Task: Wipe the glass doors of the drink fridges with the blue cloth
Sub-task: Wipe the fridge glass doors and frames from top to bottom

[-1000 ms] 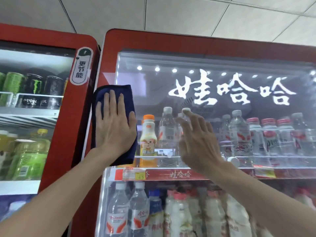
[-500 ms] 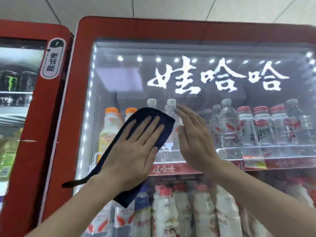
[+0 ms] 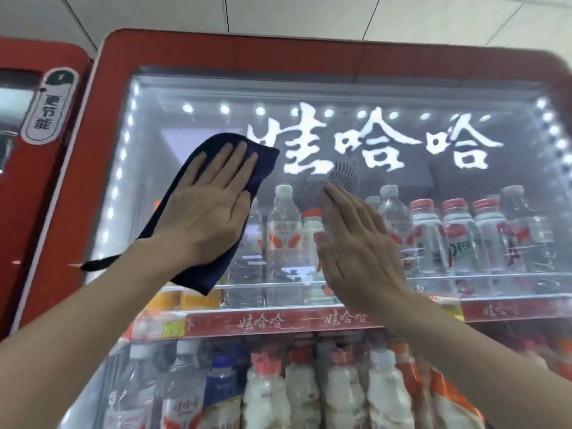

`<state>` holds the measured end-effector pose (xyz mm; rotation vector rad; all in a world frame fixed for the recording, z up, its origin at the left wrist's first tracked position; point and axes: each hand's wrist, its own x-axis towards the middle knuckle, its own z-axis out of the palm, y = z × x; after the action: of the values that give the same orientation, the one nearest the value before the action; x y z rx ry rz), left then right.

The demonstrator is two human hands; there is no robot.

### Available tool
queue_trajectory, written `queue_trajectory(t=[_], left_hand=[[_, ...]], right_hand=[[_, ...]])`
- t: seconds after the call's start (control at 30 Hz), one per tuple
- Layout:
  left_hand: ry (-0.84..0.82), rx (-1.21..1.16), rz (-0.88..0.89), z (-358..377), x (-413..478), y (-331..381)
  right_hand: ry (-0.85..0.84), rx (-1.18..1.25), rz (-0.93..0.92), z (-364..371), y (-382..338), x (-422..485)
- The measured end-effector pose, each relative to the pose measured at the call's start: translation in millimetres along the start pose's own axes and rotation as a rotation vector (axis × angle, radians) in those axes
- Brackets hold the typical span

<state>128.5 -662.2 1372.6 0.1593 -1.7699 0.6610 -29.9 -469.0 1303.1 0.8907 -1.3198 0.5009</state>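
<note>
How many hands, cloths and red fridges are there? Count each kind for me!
Bare hands: 2 (left hand, right hand)
Dark blue cloth: 1
Red glass-door drink fridges: 2 (middle fridge, left fridge)
Total: 5

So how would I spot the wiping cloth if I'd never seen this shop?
Look at the big red fridge with white lettering on its glass door. Left of that lettering, the left hand presses a dark blue cloth flat against the glass; nothing else there is fabric.
</note>
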Motion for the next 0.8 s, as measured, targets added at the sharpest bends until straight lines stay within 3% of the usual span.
queue_trajectory(t=[0.13,0.2,0.27,0.33,0.43,0.57,0.7,0.8], left_hand=[[0.023,0.063,0.135,16,-67,57],[-0.049,0.075,0.257,20,-91,72],[-0.084,0.086,0.326,14,-78,63],[-0.059,0.102,0.274,6,-38,52],[-0.029,0.049,0.062,-2,26,42],[-0.017,0.034,-0.076,5,49,63],[0.017,0.034,-0.034,12,14,99],[-0.007,0.054,0.092,25,-37,137]], right_hand=[[-0.06,0.122,0.006,-9,0,0],[0.009,0.206,-0.008,-21,14,-2],[0.077,0.115,-0.014,-32,43,-6],[0.044,0.015,0.038,-39,76,-11],[-0.087,-0.011,0.086,-34,99,-23],[-0.072,-0.009,0.069,-25,103,-28],[-0.059,0.006,0.063,-24,103,-29],[-0.055,0.03,0.048,-26,103,-30]])
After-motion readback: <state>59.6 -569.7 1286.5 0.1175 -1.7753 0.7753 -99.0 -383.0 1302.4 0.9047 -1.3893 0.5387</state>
